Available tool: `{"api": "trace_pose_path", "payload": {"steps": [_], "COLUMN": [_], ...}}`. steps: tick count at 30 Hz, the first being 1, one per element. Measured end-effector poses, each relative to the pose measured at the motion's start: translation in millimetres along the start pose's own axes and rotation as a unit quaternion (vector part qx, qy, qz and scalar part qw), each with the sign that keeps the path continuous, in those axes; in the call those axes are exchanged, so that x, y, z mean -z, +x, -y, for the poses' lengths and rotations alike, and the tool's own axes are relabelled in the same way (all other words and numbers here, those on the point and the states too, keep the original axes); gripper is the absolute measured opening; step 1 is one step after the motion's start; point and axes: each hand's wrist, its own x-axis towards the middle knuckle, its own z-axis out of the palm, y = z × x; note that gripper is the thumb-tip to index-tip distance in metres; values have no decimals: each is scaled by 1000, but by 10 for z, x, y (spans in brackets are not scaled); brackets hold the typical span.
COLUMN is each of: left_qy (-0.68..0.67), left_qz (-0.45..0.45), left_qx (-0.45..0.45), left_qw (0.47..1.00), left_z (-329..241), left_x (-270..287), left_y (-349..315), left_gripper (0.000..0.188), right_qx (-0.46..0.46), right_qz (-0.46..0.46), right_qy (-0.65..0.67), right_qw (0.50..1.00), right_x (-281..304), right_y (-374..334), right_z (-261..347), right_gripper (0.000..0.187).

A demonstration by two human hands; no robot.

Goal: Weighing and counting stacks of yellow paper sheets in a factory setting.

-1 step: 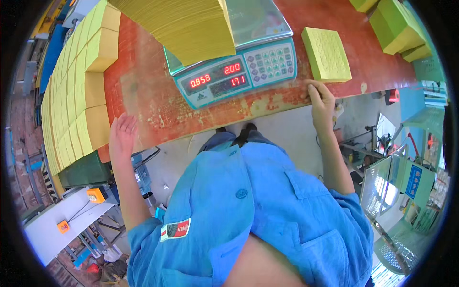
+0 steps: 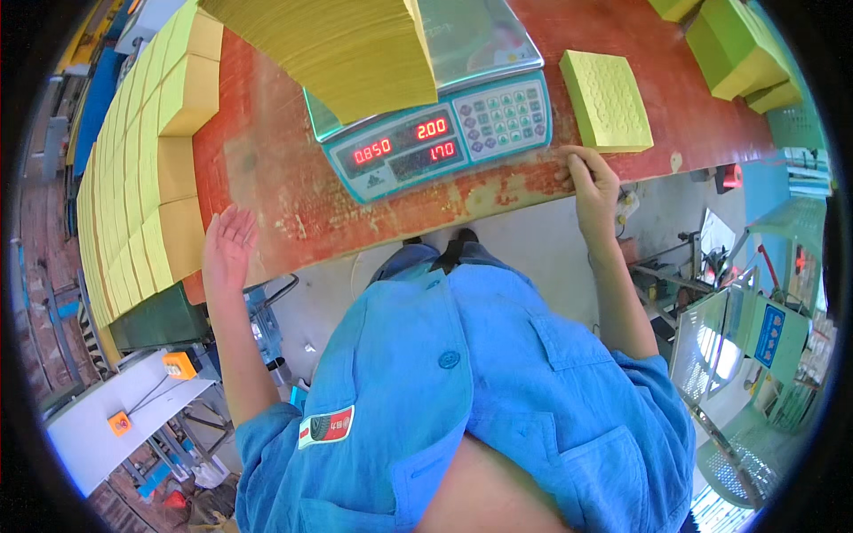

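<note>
My left hand is by the table's front edge, palm up with its fingers loosely stretched, close to a long row of yellow paper stacks. My right hand has its fingers curled at the front edge, just below a low pad of yellow paper with a bumpy pattern on top; whatever lies inside those fingers, if anything, is hidden. Between the hands stands a teal digital scale with lit red digits. On its metal pan rests a tall yellow paper stack, cut off by the top of the view; neither hand touches it.
The worn red table ends just ahead of my body. More yellow-green paper blocks stand at the far right. Machine frames and a light green cabinet are at the right; a white panel with orange switch boxes is at the lower left.
The red digits on the scale have changed slightly. My right hand has shifted a little to the left, and my left hand's fingers have turned slightly more upward.
</note>
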Motion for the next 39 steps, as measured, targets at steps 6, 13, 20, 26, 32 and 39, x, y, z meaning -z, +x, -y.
{"api": "trace_pose_path", "payload": {"steps": [6, 13, 20, 26, 32, 39], "left_qy": [53, 138, 282, 387, 384, 442], "left_qz": [73, 136, 196, 197, 279, 261], "left_qx": [10, -64, -278, -540, -581, -681], "left_qw": [996, 979, 897, 721, 661, 522], "left_z": [-350, -963, -1551, -1394, -1159, -1090], "left_x": [-232, -981, -1923, -2779, -3359, -3513], "left_y": [604, 1639, 2791, 4006, 4104, 3867], "left_gripper": [43, 35, 27, 23, 30, 32], "right_qx": [43, 48, 48, 105, 35, 12], "right_qz": [-59, -152, -230, -261, -322, -316], "right_qy": [-41, -75, -142, -228, -4, 0], "right_qw": [996, 984, 962, 932, 946, 949], "right_x": [-172, -304, -503, -539, -154, -190], "right_y": [67, 118, 152, 134, 8, 3], "right_z": [-107, -127, -98, -179, -903, -954], "right_gripper": [15, 15, 15, 13, 18, 18]}}
